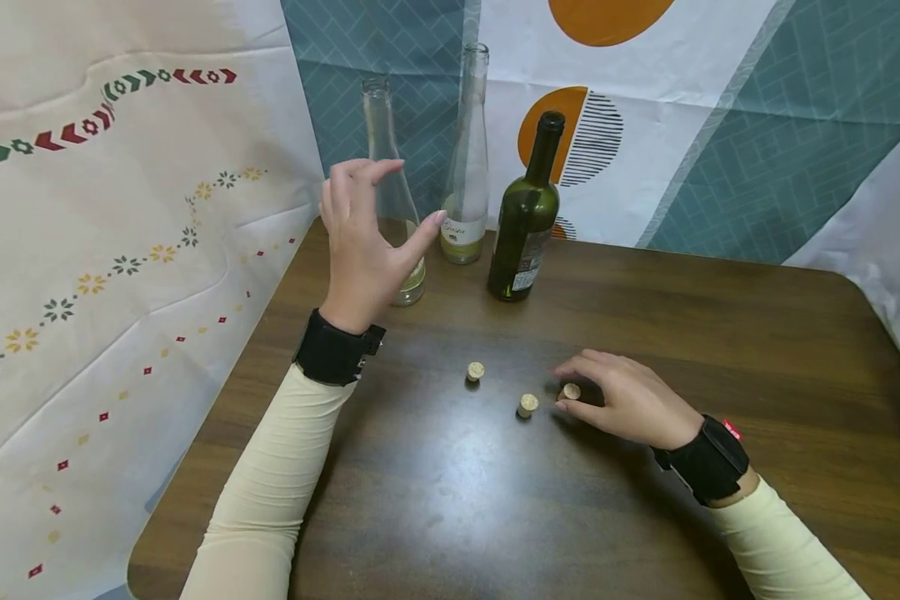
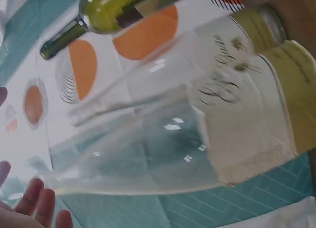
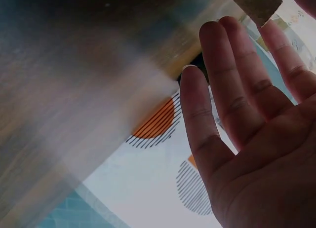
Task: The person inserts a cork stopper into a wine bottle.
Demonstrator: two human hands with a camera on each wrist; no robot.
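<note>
Left hand point(image 1: 363, 242), thumb and fingers spread wide, is before the leftmost tall clear glass bottle point(image 1: 396, 200), far left; right hand point(image 1: 630, 400), loosely parted, arches about the rightmost small tan cork point(image 1: 571, 391) on the brown wooden table point(image 1: 450, 517), contact unclear.

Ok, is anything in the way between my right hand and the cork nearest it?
Nothing visible is. The nearest cork sits between the thumb and fingers of your right hand. The middle cork and far cork stand off to the left, outside that gap.
</note>
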